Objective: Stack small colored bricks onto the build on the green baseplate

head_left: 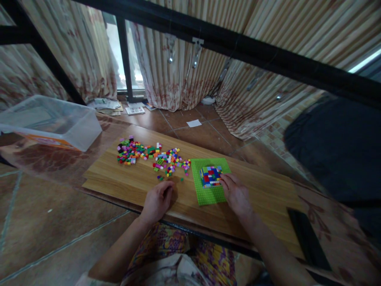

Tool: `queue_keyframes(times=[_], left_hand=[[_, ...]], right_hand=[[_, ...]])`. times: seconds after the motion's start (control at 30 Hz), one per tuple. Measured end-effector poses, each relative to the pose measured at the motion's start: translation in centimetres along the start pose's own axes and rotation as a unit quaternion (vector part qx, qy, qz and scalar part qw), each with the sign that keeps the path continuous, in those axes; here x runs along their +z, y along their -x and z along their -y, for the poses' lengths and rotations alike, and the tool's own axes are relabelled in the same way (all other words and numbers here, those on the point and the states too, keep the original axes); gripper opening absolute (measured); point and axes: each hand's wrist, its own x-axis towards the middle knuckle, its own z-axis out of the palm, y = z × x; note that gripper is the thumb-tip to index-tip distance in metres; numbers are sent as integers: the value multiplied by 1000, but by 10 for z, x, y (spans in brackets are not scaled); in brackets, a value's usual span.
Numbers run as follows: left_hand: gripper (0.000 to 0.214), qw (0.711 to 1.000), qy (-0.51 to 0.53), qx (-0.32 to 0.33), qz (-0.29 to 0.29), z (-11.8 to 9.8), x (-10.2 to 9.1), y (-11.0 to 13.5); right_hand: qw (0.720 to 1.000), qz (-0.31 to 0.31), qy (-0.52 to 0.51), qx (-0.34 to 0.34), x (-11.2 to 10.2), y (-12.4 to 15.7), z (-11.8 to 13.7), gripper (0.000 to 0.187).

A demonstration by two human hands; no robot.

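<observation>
A green studded baseplate (205,197) lies on the wooden board, and a low build of toy bricks (210,177), mostly blue with red and other colours, sits on it. My right hand (236,193) reaches over the plate's right side. Its thumb and fingers are pinched together against the right edge of the build, hiding whatever is between them. To the left of the plate, my left hand (157,201) rests near the board's front edge with curled fingers; what they hold, if anything, is hidden. Beyond it spreads a pile of loose toy bricks (169,159) in many colours.
The wooden board (262,194) spans a cloth-covered table. A clear plastic bin (59,123) stands at the far left. A dark flat object (308,238) lies at the right end, and a dark rounded shape (333,151) is beyond it. Curtains hang behind a black bar.
</observation>
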Motion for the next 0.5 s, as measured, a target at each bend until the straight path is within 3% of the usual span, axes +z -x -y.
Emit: queue_keyframes(times=[0.17, 0.5], left_hand=[[18, 1000, -5, 3, -3, -1, 0, 0], [17, 1000, -18, 10, -8, 0, 2, 1]], right_hand=[[998, -54, -27, 21, -1, 8, 4, 35], [999, -41, 0, 13, 5, 23, 7, 32]])
